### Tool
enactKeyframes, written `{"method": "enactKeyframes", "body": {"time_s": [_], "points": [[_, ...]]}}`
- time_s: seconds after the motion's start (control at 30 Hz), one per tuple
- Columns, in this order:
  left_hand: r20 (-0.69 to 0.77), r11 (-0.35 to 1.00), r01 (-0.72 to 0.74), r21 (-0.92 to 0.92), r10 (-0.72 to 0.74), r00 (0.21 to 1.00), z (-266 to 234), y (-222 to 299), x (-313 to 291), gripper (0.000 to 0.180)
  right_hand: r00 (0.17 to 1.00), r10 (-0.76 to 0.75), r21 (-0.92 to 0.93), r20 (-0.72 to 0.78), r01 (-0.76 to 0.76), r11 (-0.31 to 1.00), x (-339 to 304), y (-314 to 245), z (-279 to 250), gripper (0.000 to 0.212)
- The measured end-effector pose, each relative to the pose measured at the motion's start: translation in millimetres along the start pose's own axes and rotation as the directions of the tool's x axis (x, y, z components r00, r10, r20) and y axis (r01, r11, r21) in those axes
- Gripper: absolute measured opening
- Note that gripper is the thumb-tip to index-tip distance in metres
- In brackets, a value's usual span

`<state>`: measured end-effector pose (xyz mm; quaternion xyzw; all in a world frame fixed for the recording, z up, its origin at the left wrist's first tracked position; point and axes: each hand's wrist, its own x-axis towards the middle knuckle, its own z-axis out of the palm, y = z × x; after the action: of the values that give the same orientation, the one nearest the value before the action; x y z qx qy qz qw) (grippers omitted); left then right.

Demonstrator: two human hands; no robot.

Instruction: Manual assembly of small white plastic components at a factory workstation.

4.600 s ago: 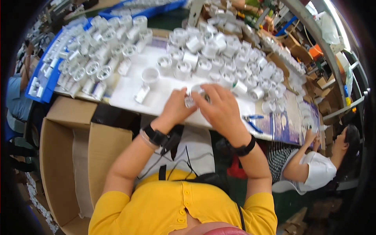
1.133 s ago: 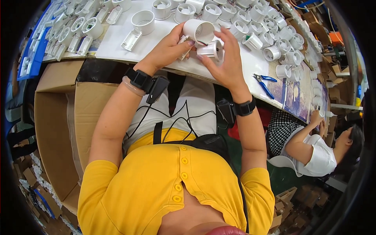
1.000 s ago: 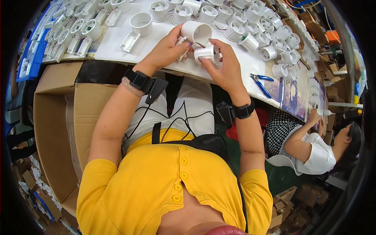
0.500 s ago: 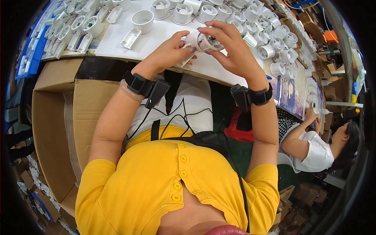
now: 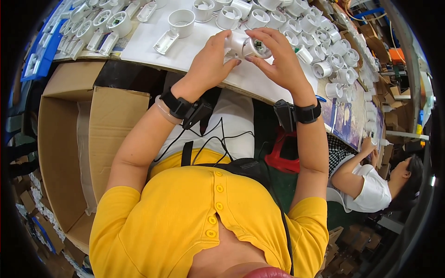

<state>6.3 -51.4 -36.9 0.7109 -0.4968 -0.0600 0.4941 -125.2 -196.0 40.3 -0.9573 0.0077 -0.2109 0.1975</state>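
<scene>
Above the near edge of the table, my right hand [image 5: 281, 60] curls its fingers and thumb around a white round plastic housing [image 5: 248, 48]. Inside that housing a bit of green circuit board shows. Another white plastic piece [image 5: 235, 43] touches the housing's left side, and my left hand [image 5: 208, 64] is closed on it, thumb below and fingers behind. Part of this piece is hidden by the left hand, so its full shape cannot be made out. Just left of my hands stands a white cup-shaped housing [image 5: 181, 23] with a small oblong white case [image 5: 166, 42] beside it.
Many white round housings [image 5: 278, 19] crowd the table's far and right side. More, with oblong cases, lie at the left near a blue tray [image 5: 39, 60]. An open cardboard box [image 5: 116, 134] stands below left. A co-worker [image 5: 366, 180] sits at the right.
My left hand has turned, its fingers now more behind the white piece and its thumb toward the right hand. Both hands still hold the parts together. The view has shifted slightly.
</scene>
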Motion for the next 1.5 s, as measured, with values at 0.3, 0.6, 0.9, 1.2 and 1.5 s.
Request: {"method": "enactKeyframes", "body": {"time_s": [0.3, 0.6, 0.9, 1.2, 1.5], "points": [[0.163, 0.988, 0.152, 0.005, -0.15, 0.975, -15, 12, 4, 0.059, 0.998, -0.067, 0.028, 0.018, 0.066, 0.997, 0, -9, -5, 0.05], [0.143, 0.999, -0.025, 0.028, 0.021, 0.989, -19, -13, 1, 0.047, 0.988, -0.123, 0.095, 0.093, 0.114, 0.989, 13, -3, 1, 0.05], [-0.103, 0.99, -0.108, 0.093, 0.118, 0.988, -20, -6, -9, 0.026, 0.985, -0.094, 0.117, 0.143, 0.078, 0.99, 16, -4, 1, 0.049], [-0.125, 0.962, -0.172, 0.21, 0.2, 0.972, -17, 5, -12, 0.013, 0.984, -0.032, 0.096, 0.177, 0.015, 0.995, 17, -8, -2, 0.049], [-0.164, 0.969, -0.174, 0.175, 0.203, 0.965, -13, 2, -9, 0.009, 0.96, -0.144, -0.005, 0.239, 0.15, 0.989, 20, -11, -11, 0.055]]}}
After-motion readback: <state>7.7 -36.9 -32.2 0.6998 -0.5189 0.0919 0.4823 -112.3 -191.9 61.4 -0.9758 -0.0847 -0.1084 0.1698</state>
